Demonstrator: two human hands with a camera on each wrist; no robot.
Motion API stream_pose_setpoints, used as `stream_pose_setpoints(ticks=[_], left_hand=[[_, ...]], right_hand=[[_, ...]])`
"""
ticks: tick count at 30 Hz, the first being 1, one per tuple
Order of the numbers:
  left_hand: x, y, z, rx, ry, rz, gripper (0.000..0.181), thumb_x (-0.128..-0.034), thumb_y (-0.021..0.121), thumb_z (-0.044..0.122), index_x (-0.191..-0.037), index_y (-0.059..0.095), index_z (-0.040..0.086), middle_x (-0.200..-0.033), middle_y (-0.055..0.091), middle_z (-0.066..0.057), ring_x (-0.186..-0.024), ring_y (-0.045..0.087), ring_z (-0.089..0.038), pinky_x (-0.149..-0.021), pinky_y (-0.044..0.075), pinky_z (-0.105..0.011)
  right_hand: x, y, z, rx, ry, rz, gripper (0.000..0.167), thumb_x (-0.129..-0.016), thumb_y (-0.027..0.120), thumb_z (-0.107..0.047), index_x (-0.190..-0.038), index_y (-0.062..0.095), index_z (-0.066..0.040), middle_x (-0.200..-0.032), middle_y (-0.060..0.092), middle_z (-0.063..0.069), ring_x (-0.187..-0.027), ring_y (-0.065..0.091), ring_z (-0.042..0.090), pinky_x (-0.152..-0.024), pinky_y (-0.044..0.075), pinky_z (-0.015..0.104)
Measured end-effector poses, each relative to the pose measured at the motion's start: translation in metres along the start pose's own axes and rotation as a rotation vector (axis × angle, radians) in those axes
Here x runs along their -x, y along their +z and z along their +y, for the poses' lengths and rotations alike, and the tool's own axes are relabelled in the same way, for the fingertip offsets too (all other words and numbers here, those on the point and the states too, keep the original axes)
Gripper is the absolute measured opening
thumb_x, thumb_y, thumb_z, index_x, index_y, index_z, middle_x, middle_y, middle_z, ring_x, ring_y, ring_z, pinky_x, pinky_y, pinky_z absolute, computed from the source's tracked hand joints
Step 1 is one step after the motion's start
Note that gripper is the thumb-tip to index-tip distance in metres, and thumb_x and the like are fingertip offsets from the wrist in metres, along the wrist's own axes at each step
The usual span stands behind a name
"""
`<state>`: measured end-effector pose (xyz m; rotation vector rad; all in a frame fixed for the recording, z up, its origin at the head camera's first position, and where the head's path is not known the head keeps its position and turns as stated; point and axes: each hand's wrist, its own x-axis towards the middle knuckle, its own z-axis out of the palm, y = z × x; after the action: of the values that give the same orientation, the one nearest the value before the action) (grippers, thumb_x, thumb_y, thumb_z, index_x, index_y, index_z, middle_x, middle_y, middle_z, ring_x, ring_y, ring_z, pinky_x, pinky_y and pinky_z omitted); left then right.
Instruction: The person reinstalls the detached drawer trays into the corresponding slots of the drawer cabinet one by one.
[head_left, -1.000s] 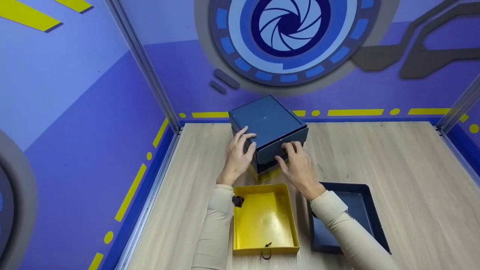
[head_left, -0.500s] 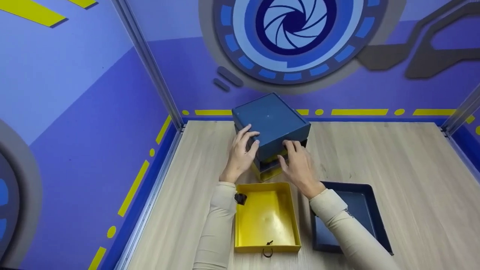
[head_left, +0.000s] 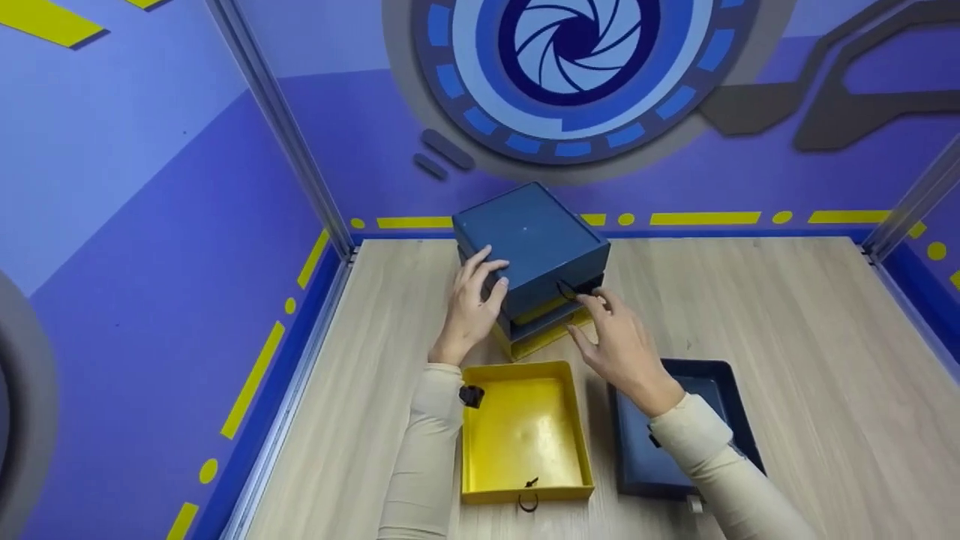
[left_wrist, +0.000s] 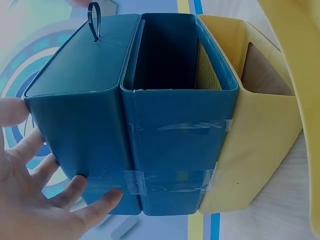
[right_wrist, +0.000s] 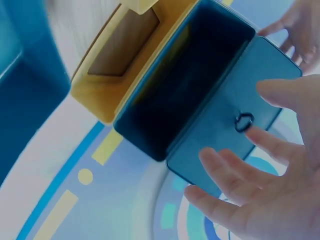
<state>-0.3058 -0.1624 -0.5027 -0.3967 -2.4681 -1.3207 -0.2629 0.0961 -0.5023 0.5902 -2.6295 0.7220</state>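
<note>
Left hand (head_left: 466, 311): fingers spread, resting against the upper blue tier of a drawer stack (head_left: 529, 240); cropped in the left wrist view. Right hand (head_left: 622, 345): fingers loosely extended, one fingertip at the black loop (right_wrist: 244, 121); whether it touches is hard to tell.

Drawer stack: two blue tiers over one yellow, set at an angle near the back wall (head_left: 330, 142). Top tier closed in front; middle tier open, its interior too dark to read in the right wrist view.

Yellow tray (head_left: 525, 442): nearer, left sleeve alongside.

Blue tray (head_left: 637, 450): to its right, partly hidden beneath the right sleeve (head_left: 739, 472).
</note>
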Motion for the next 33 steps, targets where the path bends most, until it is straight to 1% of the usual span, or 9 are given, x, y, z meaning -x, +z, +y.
stream_pose_setpoints(ticks=[4,9,14,16,18,23,27,31,33], left_hand=[[0.001,0.000,0.000,0.005,-0.012,-0.004,0.037,-0.1101,0.053,0.031,-0.143,0.065,0.019,-0.171,0.039,-0.006,-0.159,0.034,-0.033,-0.129,0.028,-0.060],[0.002,0.000,0.000,-0.002,-0.027,0.012,0.036,-0.1098,0.053,0.030,-0.141,0.065,0.019,-0.171,0.039,-0.005,-0.159,0.034,-0.032,-0.129,0.028,-0.060],[0.002,0.001,0.002,-0.016,-0.036,0.005,0.036,-0.1100,0.053,0.031,-0.142,0.065,0.020,-0.171,0.039,-0.004,-0.159,0.035,-0.031,-0.130,0.028,-0.057],[0.001,0.001,0.002,-0.018,-0.035,0.002,0.036,-0.1101,0.052,0.032,-0.142,0.064,0.020,-0.171,0.039,-0.004,-0.159,0.035,-0.031,-0.130,0.028,-0.057],[0.001,0.001,0.002,-0.016,-0.030,0.009,0.036,-0.1100,0.052,0.031,-0.141,0.065,0.019,-0.170,0.040,-0.005,-0.159,0.035,-0.031,-0.129,0.028,-0.058],[-0.001,0.002,0.003,-0.007,-0.019,0.016,0.035,-0.1098,0.052,0.030,-0.141,0.064,0.018,-0.170,0.040,-0.006,-0.159,0.034,-0.032,-0.129,0.028,-0.059],[0.000,0.002,0.002,-0.003,-0.019,0.016,0.035,-0.1102,0.052,0.031,-0.141,0.064,0.019,-0.171,0.039,-0.006,-0.159,0.034,-0.032,-0.129,0.027,-0.059],[0.001,0.001,0.002,-0.002,-0.019,0.012,0.035,-0.1106,0.053,0.031,-0.141,0.064,0.019,-0.171,0.039,-0.006,-0.158,0.034,-0.033,-0.129,0.027,-0.060],[0.001,0.001,0.002,-0.005,-0.024,0.007,0.035,-0.1106,0.053,0.031,-0.142,0.064,0.019,-0.171,0.039,-0.006,-0.158,0.034,-0.033,-0.129,0.027,-0.059]], right_hand=[[0.019,-0.010,0.005,0.022,-0.006,0.012,0.050,-0.096,0.081,-0.024,-0.138,0.065,-0.003,-0.146,0.059,0.029,-0.110,0.072,0.045,-0.096,0.059,0.062],[0.051,-0.016,0.008,0.091,-0.016,0.059,0.053,-0.093,0.084,-0.024,-0.138,0.065,-0.003,-0.143,0.062,0.029,-0.105,0.073,0.046,-0.088,0.060,0.062],[0.085,-0.022,0.002,0.158,0.015,0.057,0.055,-0.090,0.087,-0.026,-0.137,0.068,-0.005,-0.141,0.064,0.027,-0.113,0.070,0.047,-0.096,0.056,0.066],[0.096,-0.023,-0.002,0.176,0.055,0.041,0.054,-0.090,0.087,-0.028,-0.135,0.069,-0.005,-0.140,0.065,0.026,-0.117,0.068,0.048,-0.101,0.053,0.066],[0.107,-0.024,-0.006,0.191,0.115,0.027,0.054,-0.090,0.086,-0.030,-0.135,0.070,-0.005,-0.141,0.065,0.025,-0.117,0.068,0.048,-0.101,0.053,0.065],[0.136,-0.028,-0.012,0.225,0.305,-0.018,0.054,-0.091,0.084,-0.036,-0.134,0.071,-0.006,-0.141,0.064,0.025,-0.117,0.068,0.048,-0.097,0.054,0.066],[0.161,-0.030,-0.008,0.242,0.432,-0.045,0.057,-0.092,0.083,-0.036,-0.137,0.069,-0.004,-0.141,0.063,0.027,-0.118,0.066,0.052,-0.095,0.053,0.067],[0.187,-0.029,0.001,0.250,0.502,-0.041,0.057,-0.089,0.085,-0.034,-0.133,0.070,-0.001,-0.136,0.065,0.029,-0.114,0.067,0.053,-0.091,0.055,0.068],[0.198,-0.027,0.005,0.256,0.510,-0.021,0.054,-0.087,0.086,-0.033,-0.128,0.073,-0.001,-0.133,0.067,0.028,-0.112,0.067,0.053,-0.089,0.055,0.069]])
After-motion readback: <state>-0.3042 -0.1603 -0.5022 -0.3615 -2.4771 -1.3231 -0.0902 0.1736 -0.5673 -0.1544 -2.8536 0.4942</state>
